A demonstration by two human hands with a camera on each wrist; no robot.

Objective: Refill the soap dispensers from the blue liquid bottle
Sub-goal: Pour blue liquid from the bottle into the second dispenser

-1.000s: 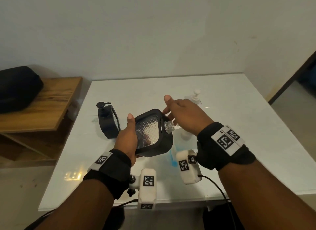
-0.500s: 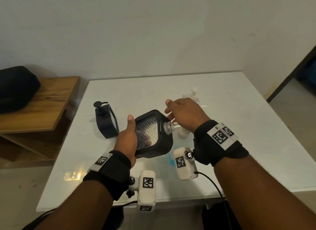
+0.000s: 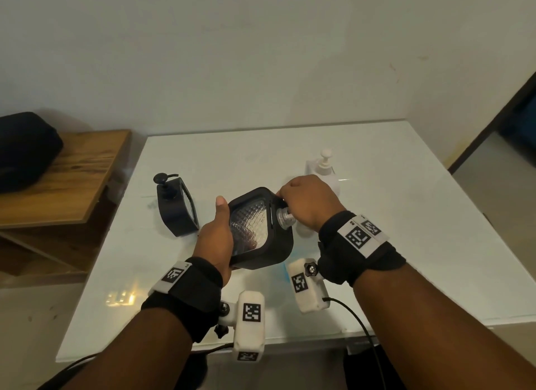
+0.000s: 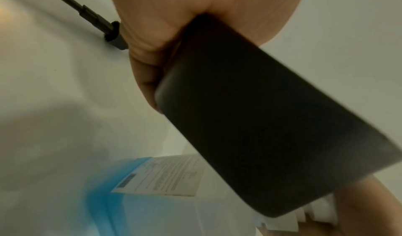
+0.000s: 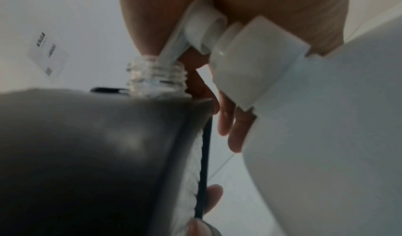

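- A square black dispenser (image 3: 261, 230) with a ribbed clear window is held in the air over the middle of the table (image 3: 406, 215), toward its front edge. It is tilted so that its bare threaded neck (image 3: 283, 217) points to the right.
- The left hand (image 3: 216, 238) is wrapped round the lower left side of the dispenser, thumb up along the window and fingers behind the back.
- The right hand (image 3: 307, 201) is laid over the neck and the top corner. Whether its fingers pinch the neck or only rest there cannot be told.
- The dispenser is judged stiff, light while empty, and smooth enough to slip. It is best taken by its flat sides, well clear of the open neck.
- The blue bottle (image 4: 104, 210) is seen under the raised dispenser, near the front edge, its label facing up. It is judged heavier and apt to slosh, so it should be gripped round the body.
- A black pump (image 4: 95, 18) with its tube is left lying on the table by the left hand.
- A white pump bottle (image 5: 326, 136) is set just beside the right hand.
- A second black dispenser (image 3: 177, 209), pump fitted, is stood toward the left edge, and another white dispenser (image 3: 322, 169) farther back.
- A wooden shelf (image 3: 72, 180) with a black bag (image 3: 26, 149) is placed left of the table.
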